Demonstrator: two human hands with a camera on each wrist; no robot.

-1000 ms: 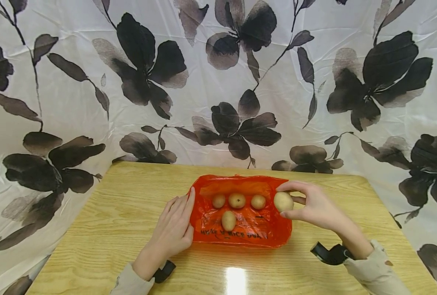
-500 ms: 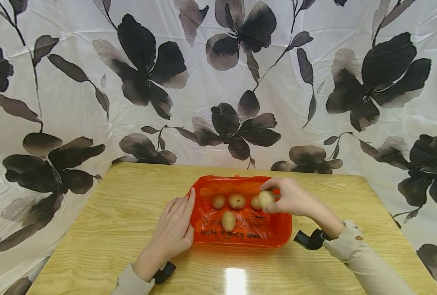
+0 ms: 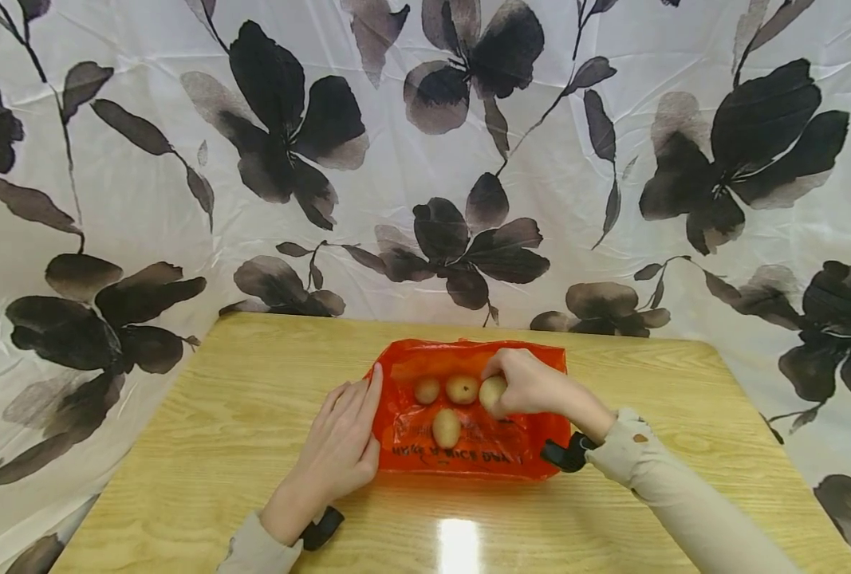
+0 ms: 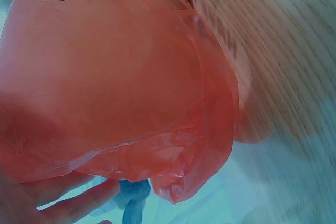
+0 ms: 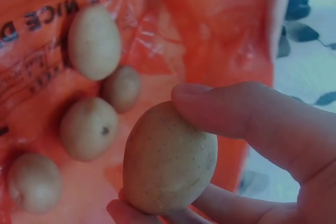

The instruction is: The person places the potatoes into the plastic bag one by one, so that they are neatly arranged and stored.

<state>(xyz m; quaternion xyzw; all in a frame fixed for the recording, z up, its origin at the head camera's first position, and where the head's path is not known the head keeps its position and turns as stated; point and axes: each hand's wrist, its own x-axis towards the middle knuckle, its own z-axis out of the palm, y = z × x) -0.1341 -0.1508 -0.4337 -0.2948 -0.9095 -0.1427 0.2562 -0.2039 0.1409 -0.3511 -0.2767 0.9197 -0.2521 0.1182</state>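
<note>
My right hand (image 3: 529,383) pinches a pale potato (image 5: 170,158) between thumb and fingers, over the right part of a red plastic bag (image 3: 411,458) that stands open-topped like a tray. Inside the bag sit a small potato (image 3: 427,390), a dark-spotted potato (image 3: 462,389) and an oval potato (image 3: 446,429). One more potato (image 5: 34,183) shows in the right wrist view, but the held one and the hand hide it in the head view. With fingers straight, my left hand (image 3: 339,438) rests along the bag's left side. Its fingers (image 4: 79,200) lie against the plastic in the left wrist view.
The bag stands on a light wooden table (image 3: 253,414). Behind the table hangs a white cloth with dark flowers (image 3: 289,127). Black lettering (image 3: 461,456) shows through on the bag's bottom. Each wrist wears a black camera (image 3: 569,453).
My right hand has carried the pale potato leftward from the bag's right rim to over its inside, beside the spotted potato. My left hand has stayed in place.
</note>
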